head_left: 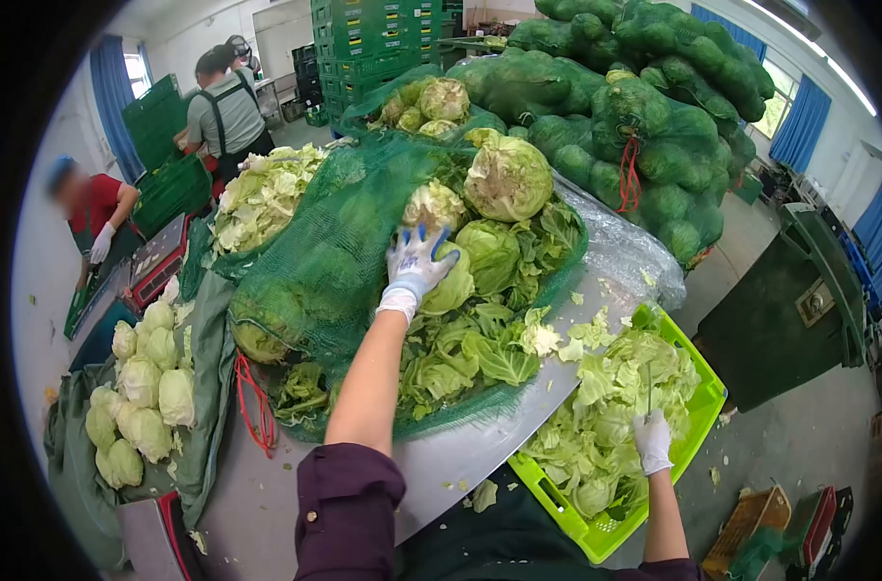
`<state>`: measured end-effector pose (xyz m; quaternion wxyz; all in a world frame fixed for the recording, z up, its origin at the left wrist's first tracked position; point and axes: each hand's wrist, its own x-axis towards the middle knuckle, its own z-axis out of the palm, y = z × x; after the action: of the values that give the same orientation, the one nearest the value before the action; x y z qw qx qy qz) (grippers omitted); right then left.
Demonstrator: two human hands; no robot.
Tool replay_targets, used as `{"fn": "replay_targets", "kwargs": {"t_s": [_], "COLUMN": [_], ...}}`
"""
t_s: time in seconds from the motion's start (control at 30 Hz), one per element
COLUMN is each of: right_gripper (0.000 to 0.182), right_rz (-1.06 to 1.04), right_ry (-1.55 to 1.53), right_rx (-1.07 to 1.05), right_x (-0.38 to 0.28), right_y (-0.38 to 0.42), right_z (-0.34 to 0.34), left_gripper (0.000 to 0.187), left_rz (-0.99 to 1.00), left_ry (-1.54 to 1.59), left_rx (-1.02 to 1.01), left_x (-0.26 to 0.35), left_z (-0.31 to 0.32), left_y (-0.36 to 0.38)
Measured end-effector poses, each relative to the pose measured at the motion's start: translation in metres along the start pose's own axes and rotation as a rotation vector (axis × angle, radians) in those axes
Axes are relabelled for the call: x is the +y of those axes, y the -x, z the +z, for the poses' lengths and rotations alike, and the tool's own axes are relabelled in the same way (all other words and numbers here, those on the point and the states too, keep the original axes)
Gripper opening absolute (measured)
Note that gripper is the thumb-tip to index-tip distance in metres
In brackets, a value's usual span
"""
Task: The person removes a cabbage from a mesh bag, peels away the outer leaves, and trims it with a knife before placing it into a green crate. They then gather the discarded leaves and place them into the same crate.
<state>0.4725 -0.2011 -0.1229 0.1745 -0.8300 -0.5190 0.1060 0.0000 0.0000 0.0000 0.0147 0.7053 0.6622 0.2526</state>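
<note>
My left hand (418, 263), in a white glove with blue fingertips, reaches into the opened green net bag (315, 261). Its fingers are spread over a browned cabbage (435, 207) and a paler green cabbage (450, 286). Another large cabbage (508, 178) and loose outer leaves (499, 356) lie around it on the net. At the lower right, my right hand (653, 442), also gloved, is closed around a knife (649, 387) with its thin blade pointing up. That hand is above the bright green crate (704, 373), which is full of cut-off cabbage leaves (596, 426).
Trimmed cabbages (145, 387) lie at left on dark green cloth. Full net sacks (644, 145) are piled behind the metal table (460, 463). A dark green bin (780, 310) stands at right. Co-workers (230, 111) and another person (97, 208) are at the back left.
</note>
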Motion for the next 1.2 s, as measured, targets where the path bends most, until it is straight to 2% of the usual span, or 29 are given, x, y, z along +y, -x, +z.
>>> {"fn": "replay_targets", "kwargs": {"t_s": [0.07,0.1,0.13,0.17,0.2,0.23,0.3,0.37,0.43,0.47,0.5,0.57,0.6,0.63,0.67,0.7,0.73,0.8,0.83,0.87,0.9,0.97,1.0,1.03,1.1,1.13,1.17,1.2], "right_gripper": [0.019,0.019,0.018,0.016,0.021,0.021,0.032,0.043,0.052,0.057,0.062,0.069,0.072,0.074,0.070,0.070,0.056,0.034,0.033,0.034,0.035,0.040,0.046,0.046,0.051,0.048,0.048,0.044], "right_rz": [-0.248,-0.258,-0.211,-0.165,-0.129,-0.130,-0.255,-0.339,-0.419,-0.596,-0.768,-0.543,-0.497,-0.446,-0.326,-0.322,-0.278,-0.220,-0.147,-0.088,-0.029,0.001,0.028,0.054,0.163,0.134,0.144,0.098], "right_ry": [-0.085,-0.108,-0.383,-0.655,-0.714,-0.728,-0.688,-0.651,-0.705,-0.727,-0.747,-0.809,-0.802,-0.792,-1.032,-1.034,-1.089,-1.219,-1.242,-1.247,-1.247,-1.216,-1.193,-1.192,-1.071,-1.021,-1.032,-1.012], "right_rx": [0.079,0.094,-0.026,-0.140,-0.241,-0.252,-0.442,-0.526,-0.631,-0.494,-0.347,-0.665,-0.810,-0.954,-1.049,-1.051,-1.017,-0.940,-0.867,-0.816,-0.761,-0.717,-0.719,-0.696,-0.719,-0.633,-0.613,-0.538], "right_x": [-0.002,-0.012,-0.029,-0.044,-0.054,-0.067,-0.099,-0.133,-0.169,-0.187,-0.206,-0.241,-0.258,-0.272,-0.277,-0.277,-0.276,-0.266,-0.255,-0.241,-0.227,-0.192,-0.176,-0.163,-0.140,-0.135,-0.132,-0.135], "right_y": [0.013,0.000,0.012,0.017,0.021,0.024,0.027,0.026,0.022,0.020,0.018,0.022,0.031,0.042,0.056,0.067,0.077,0.095,0.107,0.118,0.126,0.129,0.128,0.125,0.115,0.110,0.106,0.105], "right_z": [0.002,-0.002,-0.004,-0.008,-0.011,-0.015,-0.024,-0.025,-0.018,-0.003,0.015,0.044,0.040,0.036,0.055,0.052,0.038,0.008,-0.002,-0.020,-0.035,-0.048,-0.046,-0.043,-0.033,-0.029,-0.029,-0.034], "left_gripper": [0.060,0.056,0.051,0.045,0.047,0.044,0.044,0.048,0.060,0.068,0.068,0.073,0.076,0.076,0.077,0.077,0.079,0.080,0.082,0.080,0.080,0.079,0.071,0.071,0.063,0.070,0.070,0.073], "left_rz": [-0.237,-0.164,-0.106,0.019,0.151,0.236,0.281,0.134,0.003,-0.044,-0.044,-0.328,-0.240,-0.234,-0.224,-0.216,-0.209,-0.150,-0.107,-0.185,-0.192,-0.038,0.036,0.044,0.047,0.000,0.019,0.076], "left_ry": [-0.028,-0.050,-0.077,-0.084,-0.080,-0.075,-0.030,0.159,0.181,0.170,0.158,1.325,1.286,1.279,1.421,1.567,1.608,1.536,1.463,1.348,1.362,1.132,0.972,0.989,0.628,0.715,0.721,0.368], "left_rx": [-0.123,-0.057,-0.027,0.108,0.208,0.238,0.276,0.265,0.498,0.460,0.462,0.276,0.300,0.294,0.288,0.284,0.263,0.229,0.190,0.150,0.129,-0.123,-0.150,-0.178,-0.022,0.053,0.041,0.049], "left_x": [0.005,0.028,0.039,0.045,0.054,0.062,0.077,0.069,0.056,0.047,0.041,0.026,0.020,0.013,0.006,0.001,0.004,0.031,0.050,0.062,0.072,0.091,0.099,0.108,0.137,0.158,0.177,0.193], "left_z": [-0.002,-0.009,-0.013,-0.005,-0.004,-0.007,-0.023,-0.030,-0.036,-0.042,-0.037,-0.016,-0.010,-0.007,-0.005,-0.004,-0.011,-0.033,-0.048,-0.054,-0.059,-0.061,-0.052,-0.037,-0.005,-0.003,-0.003,-0.006], "left_y": [0.011,0.010,0.034,0.061,0.089,0.117,0.165,0.199,0.205,0.206,0.206,0.208,0.208,0.210,0.215,0.220,0.222,0.222,0.224,0.225,0.223,0.214,0.207,0.204,0.202,0.205,0.207,0.214]}}
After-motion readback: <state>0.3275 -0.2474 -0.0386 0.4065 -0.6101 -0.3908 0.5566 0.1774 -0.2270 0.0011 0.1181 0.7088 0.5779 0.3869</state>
